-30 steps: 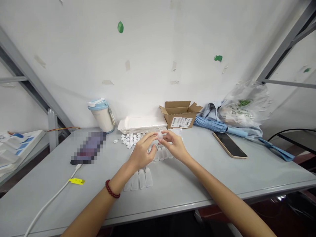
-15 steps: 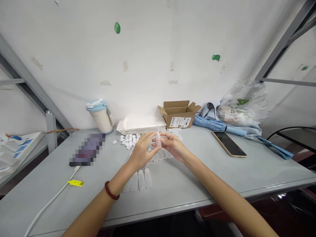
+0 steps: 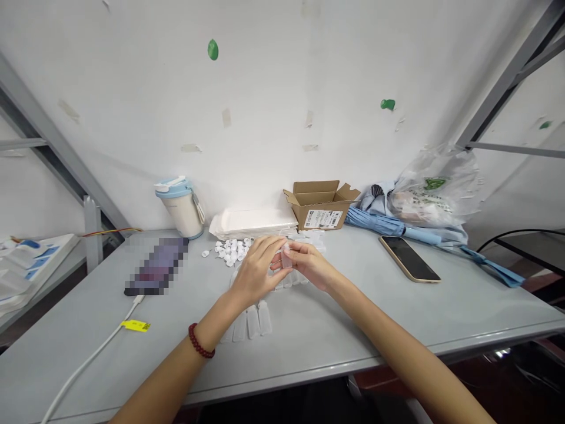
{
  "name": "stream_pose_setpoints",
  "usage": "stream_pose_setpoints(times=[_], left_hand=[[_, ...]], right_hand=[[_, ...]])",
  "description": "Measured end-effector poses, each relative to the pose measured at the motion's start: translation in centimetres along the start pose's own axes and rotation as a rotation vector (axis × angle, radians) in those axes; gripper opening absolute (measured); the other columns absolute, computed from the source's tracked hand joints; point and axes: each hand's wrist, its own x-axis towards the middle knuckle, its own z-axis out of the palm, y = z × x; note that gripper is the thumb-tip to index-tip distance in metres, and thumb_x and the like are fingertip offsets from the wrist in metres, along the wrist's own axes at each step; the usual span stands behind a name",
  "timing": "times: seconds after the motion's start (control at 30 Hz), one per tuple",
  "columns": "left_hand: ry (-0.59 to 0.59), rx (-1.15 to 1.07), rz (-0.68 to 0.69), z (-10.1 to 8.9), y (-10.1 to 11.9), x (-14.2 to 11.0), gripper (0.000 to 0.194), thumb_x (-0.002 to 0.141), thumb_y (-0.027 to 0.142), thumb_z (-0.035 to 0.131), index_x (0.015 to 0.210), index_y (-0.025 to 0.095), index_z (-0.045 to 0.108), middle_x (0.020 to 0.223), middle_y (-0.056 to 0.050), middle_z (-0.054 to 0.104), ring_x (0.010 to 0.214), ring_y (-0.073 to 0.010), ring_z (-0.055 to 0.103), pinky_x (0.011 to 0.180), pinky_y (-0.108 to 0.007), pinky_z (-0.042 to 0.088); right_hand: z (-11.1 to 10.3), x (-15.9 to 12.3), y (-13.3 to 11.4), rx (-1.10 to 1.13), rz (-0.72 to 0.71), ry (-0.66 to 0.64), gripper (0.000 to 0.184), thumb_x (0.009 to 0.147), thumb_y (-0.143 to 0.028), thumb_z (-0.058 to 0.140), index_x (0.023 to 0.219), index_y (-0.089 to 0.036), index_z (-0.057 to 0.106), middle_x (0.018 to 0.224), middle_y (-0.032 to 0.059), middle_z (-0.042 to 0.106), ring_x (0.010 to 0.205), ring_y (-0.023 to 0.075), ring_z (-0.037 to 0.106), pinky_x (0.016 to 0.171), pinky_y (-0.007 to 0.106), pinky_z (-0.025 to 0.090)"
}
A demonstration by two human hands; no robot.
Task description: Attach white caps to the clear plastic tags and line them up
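Note:
A small flat, translucent plastic piece point(image 3: 286, 258), shaped like a little squeeze vial, is held upright between my hands above the table. My right hand point(image 3: 309, 265) pinches its right side between thumb and fingers. Curled around its left side and top, my left hand point(image 3: 256, 265) has fingertips at the upper end and the thumb near the bottom. A thin clear strip shows above the fingertips. Similar translucent pieces point(image 3: 252, 323) lie in a row below my left hand, and several more point(image 3: 289, 279) lie partly hidden behind both hands. Small white caps point(image 3: 232, 252) are heaped to the left.
Behind are stacked white trays point(image 3: 253, 222) and an open cardboard box point(image 3: 321, 213). A cup point(image 3: 180, 209) and a blurred-out phone point(image 3: 158, 268) with a cable stand left. Another phone point(image 3: 409, 259), a blue umbrella point(image 3: 392, 225) and a plastic bag point(image 3: 435, 194) lie right.
My left fingers have moved up and right over the top of the plastic piece. The piece has tilted or dropped slightly, and its upper strip shows less.

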Motion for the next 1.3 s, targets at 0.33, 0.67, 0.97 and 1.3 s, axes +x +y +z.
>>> stream_pose_setpoints(times=[0.33,0.67,0.97,1.3], left_hand=[[0.021,0.033,0.040,0.0,-0.2,0.0,0.044,0.080,0.028,0.063,0.121,0.021,0.049,0.117,-0.010,0.058,0.114,-0.0264,0.049,0.096,-0.048,0.043],[0.013,0.067,0.069,0.0,-0.3,-0.2,0.036,0.082,0.022,0.057,0.118,0.021,0.050,0.118,-0.011,0.058,0.115,-0.0264,0.050,0.095,-0.048,0.043],[-0.113,-0.028,-0.021,-1.8,1.9,-0.9,0.036,0.078,0.021,0.063,0.111,0.020,0.051,0.110,-0.010,0.059,0.108,-0.0253,0.051,0.092,-0.045,0.045],[-0.411,-0.062,-0.178,-3.8,5.2,-6.0,0.038,0.070,0.024,0.072,0.103,0.022,0.052,0.106,-0.007,0.059,0.104,-0.0252,0.050,0.086,-0.040,0.048]], right_hand=[[-0.2,0.1,-0.1,-0.066,-0.036,0.025,0.029,0.082,-0.041,0.058,0.092,-0.015,0.062,0.092,0.0090,0.068,0.078,0.0187,0.067,0.073,0.031,0.049],[0.1,0.0,-0.5,-0.264,-0.071,0.064,0.029,0.079,-0.042,0.060,0.087,-0.014,0.063,0.083,0.0058,0.068,0.076,0.0164,0.064,0.073,0.030,0.049],[-0.5,-0.6,-1.4,-0.361,0.125,-0.141,0.028,0.078,-0.042,0.061,0.078,-0.014,0.062,0.071,0.0034,0.066,0.059,0.0112,0.060,0.050,0.021,0.047],[0.9,-1.2,-0.8,-0.587,0.566,-0.696,0.041,0.079,-0.052,0.054,0.062,-0.014,0.056,0.061,0.0018,0.064,0.049,0.0098,0.061,0.040,0.017,0.042]])
